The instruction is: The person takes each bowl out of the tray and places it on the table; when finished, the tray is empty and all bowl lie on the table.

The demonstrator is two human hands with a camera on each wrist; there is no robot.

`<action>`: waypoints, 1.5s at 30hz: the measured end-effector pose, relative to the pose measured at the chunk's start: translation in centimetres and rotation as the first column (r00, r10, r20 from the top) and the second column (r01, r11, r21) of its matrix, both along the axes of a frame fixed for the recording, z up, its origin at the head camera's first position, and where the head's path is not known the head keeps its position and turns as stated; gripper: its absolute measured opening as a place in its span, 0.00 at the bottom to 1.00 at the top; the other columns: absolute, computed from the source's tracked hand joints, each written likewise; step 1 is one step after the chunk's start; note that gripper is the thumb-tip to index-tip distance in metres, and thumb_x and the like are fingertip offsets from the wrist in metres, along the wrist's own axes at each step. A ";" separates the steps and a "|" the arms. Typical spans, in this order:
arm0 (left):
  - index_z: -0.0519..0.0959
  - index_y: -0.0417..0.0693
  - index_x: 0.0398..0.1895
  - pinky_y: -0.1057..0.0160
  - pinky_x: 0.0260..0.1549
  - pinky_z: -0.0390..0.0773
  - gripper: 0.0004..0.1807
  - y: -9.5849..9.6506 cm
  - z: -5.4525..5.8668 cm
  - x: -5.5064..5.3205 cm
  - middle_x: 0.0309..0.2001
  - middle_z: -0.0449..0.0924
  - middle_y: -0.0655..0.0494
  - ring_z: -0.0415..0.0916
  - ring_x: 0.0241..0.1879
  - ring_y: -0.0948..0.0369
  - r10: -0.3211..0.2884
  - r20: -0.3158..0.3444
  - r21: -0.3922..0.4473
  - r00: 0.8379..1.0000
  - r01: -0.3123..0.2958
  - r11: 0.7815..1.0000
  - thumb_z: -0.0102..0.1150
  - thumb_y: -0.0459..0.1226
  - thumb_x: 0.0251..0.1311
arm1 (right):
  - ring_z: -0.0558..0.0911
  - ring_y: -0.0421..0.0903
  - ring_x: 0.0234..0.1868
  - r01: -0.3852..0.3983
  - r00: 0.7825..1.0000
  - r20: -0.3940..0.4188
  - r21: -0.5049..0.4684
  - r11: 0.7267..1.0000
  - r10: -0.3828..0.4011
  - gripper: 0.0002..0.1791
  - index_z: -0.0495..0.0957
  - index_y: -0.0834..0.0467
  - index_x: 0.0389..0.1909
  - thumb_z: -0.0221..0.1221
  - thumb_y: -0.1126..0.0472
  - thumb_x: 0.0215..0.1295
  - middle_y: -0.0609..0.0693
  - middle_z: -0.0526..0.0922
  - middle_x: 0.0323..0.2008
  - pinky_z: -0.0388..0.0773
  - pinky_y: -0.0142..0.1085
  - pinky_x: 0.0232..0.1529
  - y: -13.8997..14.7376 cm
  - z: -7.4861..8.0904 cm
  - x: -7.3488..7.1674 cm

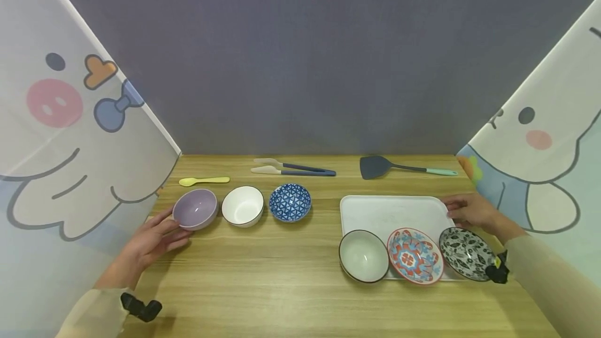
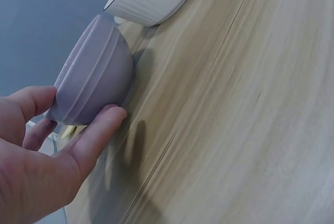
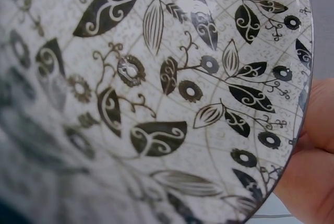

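Observation:
Fingers of my left hand (image 1: 152, 241) grip the left side of a purple bowl (image 1: 195, 209). In the left wrist view, its thumb presses low on the bowl's outside and other fingers touch near the rim. At the right, my right hand (image 1: 474, 213) holds the right edge of a white tray (image 1: 389, 210) near its far corner, with the fingers curled. A black-and-white leaf-patterned bowl (image 1: 467, 253) lies just below that hand and fills most of the right wrist view, partly hiding the fingers. Beside it are a red-and-blue patterned bowl (image 1: 415, 255) and a dark-rimmed white bowl (image 1: 363, 256).
A white bowl (image 1: 242, 206) and a blue patterned bowl (image 1: 290, 202) stand right of the purple one. Along the back lie a yellow spoon (image 1: 204, 181), tongs (image 1: 296, 169) and a spatula (image 1: 375, 166). A grey wall and printed side panels bound the wooden table (image 1: 263, 296).

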State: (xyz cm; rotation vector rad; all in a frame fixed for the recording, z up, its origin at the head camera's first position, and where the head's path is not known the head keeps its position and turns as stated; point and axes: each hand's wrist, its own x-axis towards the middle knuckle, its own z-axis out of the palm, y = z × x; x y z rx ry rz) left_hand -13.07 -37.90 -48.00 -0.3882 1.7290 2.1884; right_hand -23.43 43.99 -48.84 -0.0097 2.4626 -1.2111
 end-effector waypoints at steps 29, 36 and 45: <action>0.60 0.36 0.78 0.80 0.36 0.74 0.35 3.4 6.5 -0.6 0.68 0.70 0.28 0.76 0.61 0.47 -0.168 -0.277 -0.803 0.946 -0.132 0.581 0.51 0.47 0.78 | 0.85 0.45 0.38 -0.035 0.999 0.018 0.025 0.999 0.035 0.29 0.66 0.75 0.69 0.61 0.69 0.70 0.65 0.81 0.50 0.88 0.41 0.35 0.5 0.8 0.2; 0.69 0.38 0.72 0.73 0.41 0.84 0.25 8.9 8.1 -1.4 0.58 0.78 0.35 0.77 0.44 0.79 -0.222 -0.383 -0.718 0.897 -0.137 0.683 0.51 0.40 0.77 | 0.84 0.45 0.39 -0.058 0.998 0.039 0.031 0.998 0.057 0.31 0.66 0.77 0.68 0.64 0.71 0.67 0.65 0.82 0.49 0.89 0.40 0.36 0.2 1.4 -0.1; 0.73 0.35 0.68 0.57 0.42 0.88 0.24 15.9 7.2 -1.8 0.50 0.82 0.36 0.85 0.43 0.54 -0.399 -0.333 -0.640 0.854 0.105 0.761 0.58 0.34 0.71 | 0.85 0.45 0.41 -0.077 0.996 0.050 0.002 0.997 0.076 0.33 0.64 0.76 0.70 0.63 0.70 0.67 0.68 0.80 0.52 0.89 0.40 0.38 0.2 0.9 -0.4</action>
